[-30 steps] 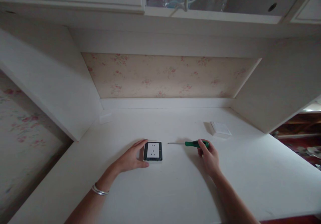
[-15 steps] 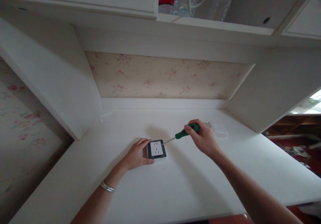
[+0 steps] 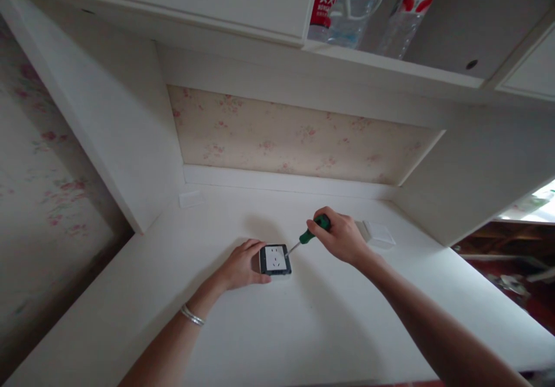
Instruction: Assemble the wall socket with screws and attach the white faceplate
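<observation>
A wall socket (image 3: 274, 259) with a white face and dark frame lies face up on the white desktop (image 3: 260, 329). My left hand (image 3: 243, 264) grips its left side, fingers at the far edge and thumb at the near edge. My right hand (image 3: 340, 234) is closed round the green handle of a screwdriver (image 3: 309, 235). The screwdriver slants down to the left, its tip at the right edge of the socket's frame. Whether the tip sits in a screw is too small to tell.
A white frame-like piece (image 3: 378, 234) lies behind my right hand. A small white plate (image 3: 191, 199) is at the back left. Overhead, a shelf (image 3: 390, 63) holds plastic bottles (image 3: 323, 3). Side panels (image 3: 104, 104) bound the desk left and right.
My view has shifted and tilted slightly. My right hand has brought the screwdriver a little closer to the socket, and it stands steeper. My left hand keeps its hold on the socket.
</observation>
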Available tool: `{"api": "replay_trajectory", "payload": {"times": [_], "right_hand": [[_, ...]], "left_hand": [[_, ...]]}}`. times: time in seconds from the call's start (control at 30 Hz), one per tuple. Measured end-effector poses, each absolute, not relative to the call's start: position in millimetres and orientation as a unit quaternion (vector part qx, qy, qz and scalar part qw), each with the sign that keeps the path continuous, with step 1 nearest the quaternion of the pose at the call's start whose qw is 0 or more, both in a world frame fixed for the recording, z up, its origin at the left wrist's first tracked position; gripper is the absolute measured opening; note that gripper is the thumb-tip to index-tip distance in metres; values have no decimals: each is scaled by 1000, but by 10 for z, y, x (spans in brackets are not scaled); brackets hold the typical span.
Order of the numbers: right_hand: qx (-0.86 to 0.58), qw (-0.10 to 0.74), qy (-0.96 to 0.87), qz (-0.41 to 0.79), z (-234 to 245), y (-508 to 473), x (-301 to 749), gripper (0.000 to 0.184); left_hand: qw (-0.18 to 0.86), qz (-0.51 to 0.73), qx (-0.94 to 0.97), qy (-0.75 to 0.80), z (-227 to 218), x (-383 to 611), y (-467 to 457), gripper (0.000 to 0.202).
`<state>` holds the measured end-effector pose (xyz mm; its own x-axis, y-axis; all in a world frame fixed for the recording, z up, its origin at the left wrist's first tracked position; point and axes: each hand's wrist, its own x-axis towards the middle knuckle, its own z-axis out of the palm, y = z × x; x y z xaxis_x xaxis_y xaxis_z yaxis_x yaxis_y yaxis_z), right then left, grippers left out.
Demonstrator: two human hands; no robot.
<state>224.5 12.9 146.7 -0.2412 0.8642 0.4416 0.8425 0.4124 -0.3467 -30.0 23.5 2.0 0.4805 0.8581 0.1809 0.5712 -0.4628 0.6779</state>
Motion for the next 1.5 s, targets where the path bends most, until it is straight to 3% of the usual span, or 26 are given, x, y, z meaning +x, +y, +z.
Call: {"api": "replay_trajectory", "payload": {"times": [1.17, 1.33, 1.5], "right_hand": [[-539, 260, -801, 9, 1425, 141, 2254, 22], [-510, 218, -832, -20, 1527, 123, 2196, 24], [-439, 115, -890, -52, 1802, 101, 2072, 30]], "left_hand": [[268, 252, 822, 436, 25, -306, 250, 86], [268, 253, 823, 433, 24, -299, 251, 86], [270, 251, 825, 429, 39, -288, 253, 85]]}}
